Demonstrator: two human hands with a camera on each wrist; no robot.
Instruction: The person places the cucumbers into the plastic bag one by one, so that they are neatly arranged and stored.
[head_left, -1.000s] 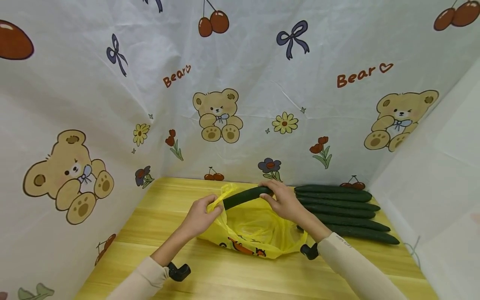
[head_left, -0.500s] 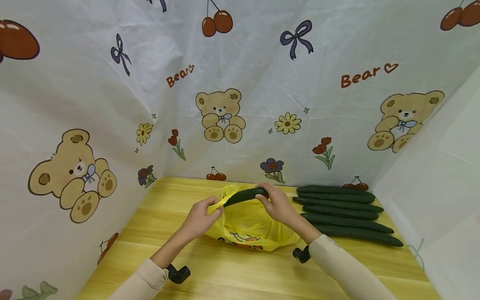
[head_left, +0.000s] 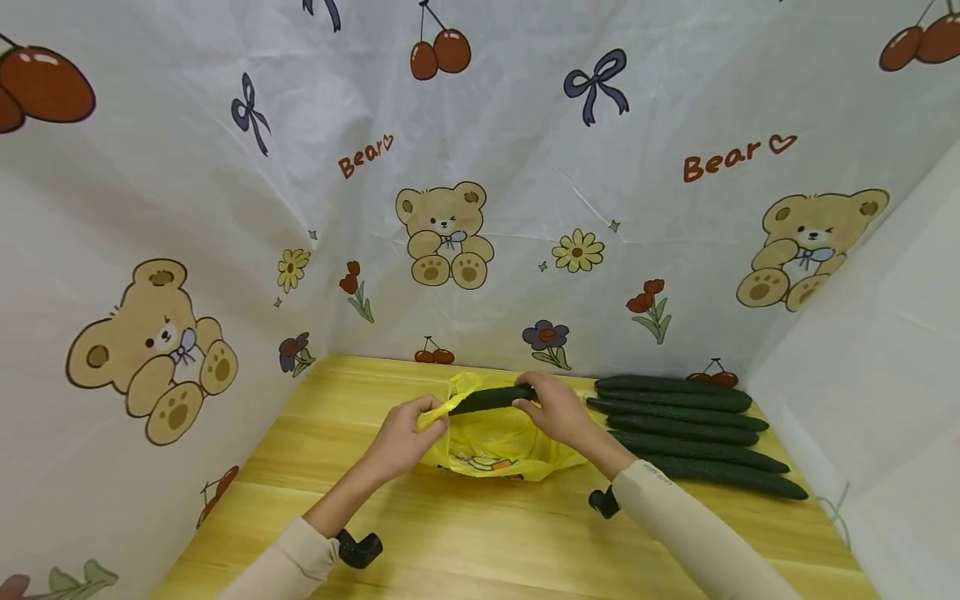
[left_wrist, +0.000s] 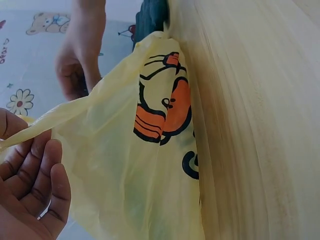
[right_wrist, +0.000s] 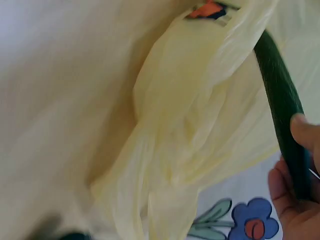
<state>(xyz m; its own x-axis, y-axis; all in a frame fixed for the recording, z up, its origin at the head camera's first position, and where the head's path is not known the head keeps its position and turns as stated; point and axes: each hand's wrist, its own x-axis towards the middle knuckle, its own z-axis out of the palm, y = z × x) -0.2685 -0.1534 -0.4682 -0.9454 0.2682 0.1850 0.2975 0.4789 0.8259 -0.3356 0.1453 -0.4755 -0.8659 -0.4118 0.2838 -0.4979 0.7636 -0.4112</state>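
Note:
A yellow plastic bag with a cartoon print lies open on the wooden table. My left hand pinches its rim on the left side; the left wrist view shows the bag's edge between thumb and fingers. In my right hand is a dark green cucumber, gripped near its right end. Its other end is inside the bag's mouth, hidden behind the yellow film. In the right wrist view, thumb and fingers wrap the cucumber.
Several cucumbers lie side by side at the table's right. The wooden table meets a white printed cloth at the back and sides. Black wrist mounts hang under both forearms.
The cucumber in my right hand has gone lower and further left into the bag, now lying nearly level. The bag's front edge has drawn back. My left hand keeps its pinch.

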